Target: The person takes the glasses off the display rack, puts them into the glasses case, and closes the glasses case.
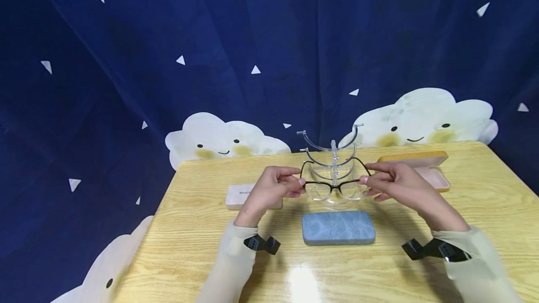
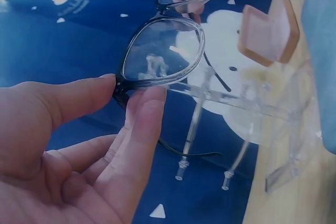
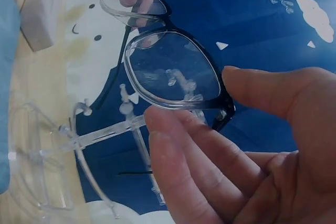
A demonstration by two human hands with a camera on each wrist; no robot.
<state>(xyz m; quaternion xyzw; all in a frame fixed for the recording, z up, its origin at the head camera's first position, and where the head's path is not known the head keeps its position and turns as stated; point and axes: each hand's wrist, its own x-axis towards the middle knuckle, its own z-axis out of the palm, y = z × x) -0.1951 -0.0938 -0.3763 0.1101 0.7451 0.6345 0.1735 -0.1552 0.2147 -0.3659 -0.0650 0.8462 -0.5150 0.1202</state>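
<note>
A pair of eyeglasses with a dark upper rim and clear lower rims is held level between both hands, its temples unfolded and pointing away. My left hand pinches the left hinge corner between thumb and fingers. At the opposite hinge corner, my right hand has the same kind of pinch. Just behind the eyeglasses stands a clear plastic display stand with several curved arms. In the left wrist view the temples reach out beside the stand's arms; whether they touch it I cannot tell.
A closed blue marbled glasses case lies in front of the stand. Left of it is a pale glasses case with lettering, partly behind the left hand. An orange case with pink lining lies open behind the right hand. A dark blue curtain hangs behind.
</note>
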